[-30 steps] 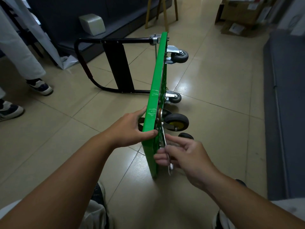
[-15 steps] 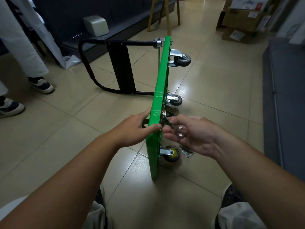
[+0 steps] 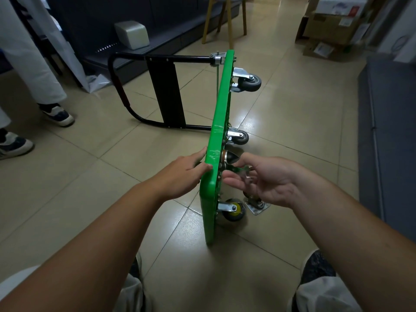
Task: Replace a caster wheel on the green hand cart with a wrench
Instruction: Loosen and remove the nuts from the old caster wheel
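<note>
The green hand cart (image 3: 221, 122) stands on its long edge on the floor, its underside facing right and its black handle (image 3: 166, 93) lying to the left. My left hand (image 3: 184, 174) grips the deck's upper edge. My right hand (image 3: 263, 176) holds a metal wrench (image 3: 238, 168) against the underside near a black caster (image 3: 230, 156) at the top. A yellow-hubbed caster (image 3: 233, 209) is mounted low on the deck. A loose caster with its plate (image 3: 256, 202) lies on the floor beside it. Two grey casters (image 3: 248, 82) (image 3: 239, 137) sit farther along.
A standing person's white trousers and shoes (image 3: 57, 113) are at the left. A dark low platform with a grey box (image 3: 132, 34) runs along the back left, a wooden stool (image 3: 225, 19) behind the cart, cardboard boxes (image 3: 331, 25) at the back right, a dark bench (image 3: 391, 140) on the right.
My right hand swung the wrench up from below the deck's near end to beside the top caster, then held nearly still. The yellow-hubbed caster now shows below my hand.
</note>
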